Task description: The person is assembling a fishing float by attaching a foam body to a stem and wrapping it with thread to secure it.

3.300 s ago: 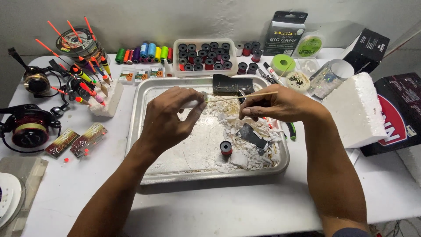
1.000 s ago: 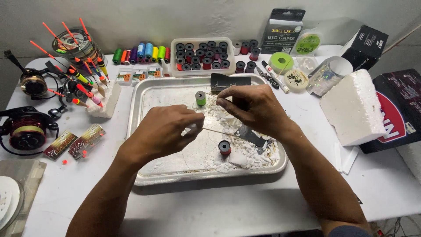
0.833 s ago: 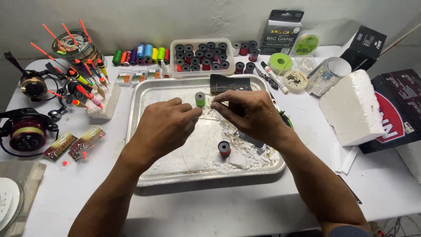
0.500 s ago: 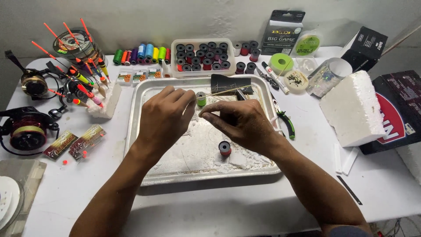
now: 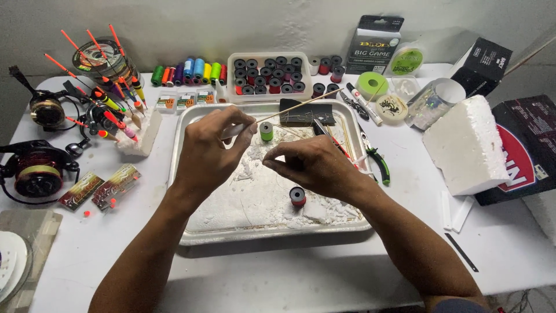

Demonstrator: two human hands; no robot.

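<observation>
The thin wooden stick (image 5: 289, 110) was pale, straight and bare, slanting up to the right over the far end of the metal tray (image 5: 191, 229). The left hand (image 5: 211, 150) pinched its lower end between thumb and fingertips, the other fingers curled loosely. The right hand (image 5: 315, 165) hovered just beside it over the tray, fingers bent inward and thumb meeting forefinger as if nipping something very fine; whether it held a thread could not be told. Between the two hands stood one green thread spool (image 5: 266, 131), upright on the tray. One red thread spool (image 5: 297, 196) stood nearer the front, close under the right wrist. White crumbs and flakes covered the tray floor.

Behind the tray sat one white tub of dark spools (image 5: 267, 75), holding roughly fifteen, though the exact count was hard to read. Left of it lay a row of seven coloured thread spools (image 5: 188, 71). To the right stood one white foam block (image 5: 466, 145), and one pair of green-handled pliers (image 5: 379, 165) lay just beside the tray's right rim. At the left edge of the table were two fishing reels (image 5: 37, 171), and a cluster of orange-tipped fishing floats (image 5: 113, 98) stuck up from a small foam piece
</observation>
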